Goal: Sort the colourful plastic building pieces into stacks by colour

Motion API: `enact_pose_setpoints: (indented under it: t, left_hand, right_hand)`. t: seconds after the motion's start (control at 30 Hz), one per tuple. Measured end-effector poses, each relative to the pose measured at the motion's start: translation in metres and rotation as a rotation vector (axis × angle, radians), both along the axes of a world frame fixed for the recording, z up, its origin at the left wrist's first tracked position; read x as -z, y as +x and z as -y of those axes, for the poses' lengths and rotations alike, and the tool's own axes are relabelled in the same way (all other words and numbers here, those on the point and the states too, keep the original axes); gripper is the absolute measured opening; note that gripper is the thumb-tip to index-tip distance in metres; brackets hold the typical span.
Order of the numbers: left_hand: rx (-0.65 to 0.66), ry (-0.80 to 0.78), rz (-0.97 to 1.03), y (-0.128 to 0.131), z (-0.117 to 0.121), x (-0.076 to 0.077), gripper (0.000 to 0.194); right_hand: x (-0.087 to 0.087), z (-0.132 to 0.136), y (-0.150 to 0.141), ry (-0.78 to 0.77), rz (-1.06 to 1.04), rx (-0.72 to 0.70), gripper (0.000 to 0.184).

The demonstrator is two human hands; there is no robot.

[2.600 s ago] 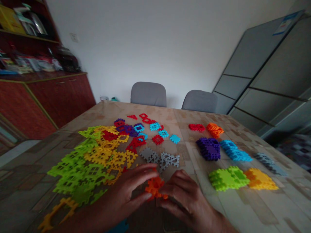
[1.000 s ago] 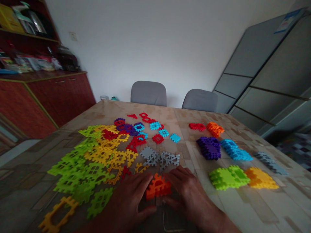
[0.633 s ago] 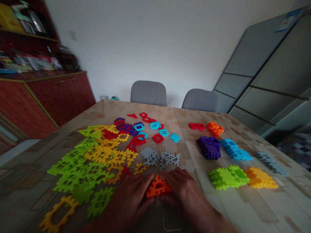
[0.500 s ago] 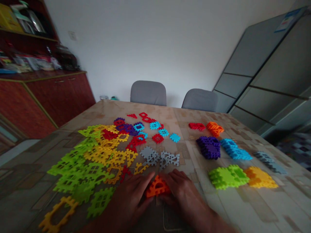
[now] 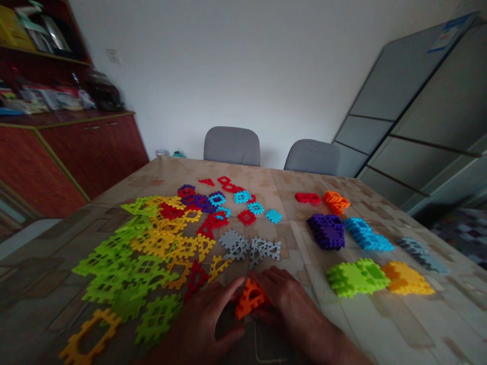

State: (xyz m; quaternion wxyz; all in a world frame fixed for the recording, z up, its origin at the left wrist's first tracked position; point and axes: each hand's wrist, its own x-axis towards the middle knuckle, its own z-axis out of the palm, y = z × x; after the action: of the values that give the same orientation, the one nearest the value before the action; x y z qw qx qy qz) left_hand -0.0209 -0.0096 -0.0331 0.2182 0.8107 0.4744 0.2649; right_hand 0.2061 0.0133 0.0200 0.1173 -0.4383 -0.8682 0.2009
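My right hand (image 5: 291, 299) is closed on orange interlocking toy pieces (image 5: 251, 298) just above the table's near side; a triangular one with a curved cut-out faces me. How many sit behind it is hidden. My left hand (image 5: 207, 317) is beside them on the left, thumb and fingers apart, a gap showing between it and the orange pieces. A red piece (image 5: 196, 278) lies just beyond my left fingers. Grey pieces (image 5: 264, 251) lie beyond my right fingertips.
Loose green (image 5: 114, 268), yellow (image 5: 160, 235), purple and blue pieces spread over the left of the table. At right stand sorted stacks: red, orange (image 5: 336, 202), purple (image 5: 326, 231), blue, grey, green (image 5: 357, 276) and yellow (image 5: 407, 278). Two grey chairs (image 5: 232, 146) stand behind.
My left hand has come away from the orange pieces and moved slightly left and down. The orange pieces have tilted and shifted a little right in my right hand. More of the red piece shows.
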Motion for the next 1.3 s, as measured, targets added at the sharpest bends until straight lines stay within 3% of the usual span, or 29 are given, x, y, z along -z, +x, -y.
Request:
enact_pose_setpoints:
  t: [0.1, 0.27, 0.43, 0.73, 1.03, 1.17, 1.3]
  left_hand:
    - [0.016, -0.018, 0.066, 0.001, 0.003, 0.013, 0.071]
    - [0.033, -0.041, 0.121, -0.001, 0.004, 0.021, 0.069]
    - [0.025, -0.052, 0.163, 0.001, 0.005, 0.014, 0.064]
    - [0.030, -0.096, 0.166, 0.002, 0.006, 0.001, 0.058]
    - [0.049, 0.043, 0.044, -0.005, 0.001, 0.018, 0.060]
    - [0.059, 0.058, -0.008, -0.006, 0.000, 0.019, 0.063]
    - [0.044, 0.105, 0.010, -0.006, -0.001, 0.030, 0.067]
  right_hand:
    - [-0.006, -0.002, 0.004, -0.015, 0.024, -0.012, 0.049]
    - [-0.019, 0.001, 0.010, -0.132, 0.000, -0.014, 0.063]
    - [-0.020, 0.002, 0.010, -0.163, -0.023, -0.012, 0.048]
    - [-0.017, -0.001, 0.010, -0.185, -0.002, -0.022, 0.057]
    - [-0.004, -0.007, 0.013, -0.131, 0.002, -0.019, 0.025]
    - [-0.003, -0.009, 0.014, -0.112, -0.008, -0.039, 0.020]
    - [-0.006, -0.009, 0.012, -0.122, 0.004, -0.029, 0.019]
